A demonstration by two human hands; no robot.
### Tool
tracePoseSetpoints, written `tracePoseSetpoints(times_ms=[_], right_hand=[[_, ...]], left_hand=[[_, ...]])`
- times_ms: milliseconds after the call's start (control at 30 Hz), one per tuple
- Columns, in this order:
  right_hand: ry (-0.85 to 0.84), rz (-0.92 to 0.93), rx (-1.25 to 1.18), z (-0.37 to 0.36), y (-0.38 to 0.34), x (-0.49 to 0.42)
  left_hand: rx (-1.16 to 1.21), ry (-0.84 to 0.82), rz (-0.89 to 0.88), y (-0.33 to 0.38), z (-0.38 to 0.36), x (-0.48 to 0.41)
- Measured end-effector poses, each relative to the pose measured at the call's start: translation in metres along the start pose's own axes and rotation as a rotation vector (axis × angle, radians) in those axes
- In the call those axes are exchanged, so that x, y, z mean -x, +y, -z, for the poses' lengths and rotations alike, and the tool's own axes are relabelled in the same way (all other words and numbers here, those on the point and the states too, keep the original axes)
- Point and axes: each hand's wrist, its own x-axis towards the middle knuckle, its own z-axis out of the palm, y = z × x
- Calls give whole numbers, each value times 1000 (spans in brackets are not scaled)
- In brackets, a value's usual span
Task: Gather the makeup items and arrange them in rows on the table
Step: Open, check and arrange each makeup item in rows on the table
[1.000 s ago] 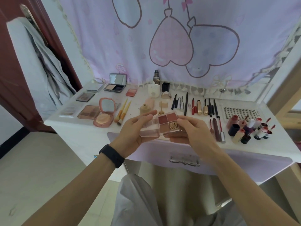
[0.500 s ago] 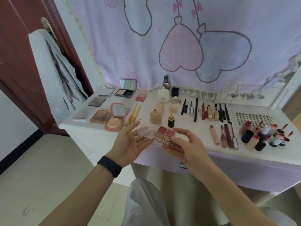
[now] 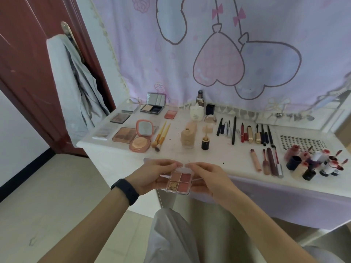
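Left hand (image 3: 150, 175) and right hand (image 3: 210, 180) each grasp a side of the four-pan palette (image 3: 178, 182), grip curled. Fingertips (image 3: 178, 165) nearly meet at its far edge, over the tabletop (image 3: 218, 154) front.

Compacts (image 3: 121, 133) left on table (image 3: 218, 156), pencils (image 3: 247, 132) ctr-right, bottles (image 3: 313, 164) far right.

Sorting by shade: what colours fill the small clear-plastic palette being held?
Pink and rose, one gold glitter: small clear-plastic palette, head view.
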Motion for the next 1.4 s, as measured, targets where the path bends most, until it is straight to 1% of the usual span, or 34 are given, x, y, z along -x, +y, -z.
tracePoseSetpoints(times_ms=[33, 100, 167, 200, 300, 333, 400, 600, 667, 800, 867, 1033, 1100, 1267, 1400], right_hand=[[6, 4, 12, -1, 0, 0], [45, 22, -15, -2, 1, 0], [111, 48, -54, -3, 3, -1], [137, 57, -69, -3, 5, -2], [166, 61, -95, -4, 10, -7], [167, 59, -104, -5, 11, -8], [165, 63, -136, -6, 14, -10], [163, 111, -106, -3, 17, -12], [148, 158, -42, -4, 19, -12], [139, 283, 210, -6, 20, -12], [132, 332, 292, -8, 16, -10], [127, 386, 456, -12, 13, -15], [118, 413, 567, -14, 13, -16], [169, 525, 797, -22, 12, -25], [186, 631, 1124, -26, 19, -37]], left_hand=[[-18, 9, -5, 3, -2, 0], [-70, 85, -22, 7, -7, -4], [-222, 196, -55, 8, -13, -8], [-333, 222, -79, 7, -16, -9], [-673, 142, -119, 5, -22, -11], [-744, 123, -131, 3, -23, -12], [-810, 152, -174, 1, -23, -14], [-858, 284, -256, -3, -21, -10], [-872, 318, -301, -3, -20, -8], [-917, 368, -337, -3, -17, -8], [-931, 390, -341, -3, -14, -7], [-908, 411, -354, -4, 2, -7], [-891, 420, -362, -3, 9, -4], [-837, 503, -382, 14, 40, 8], [-670, 539, -384, 40, 78, 12]])
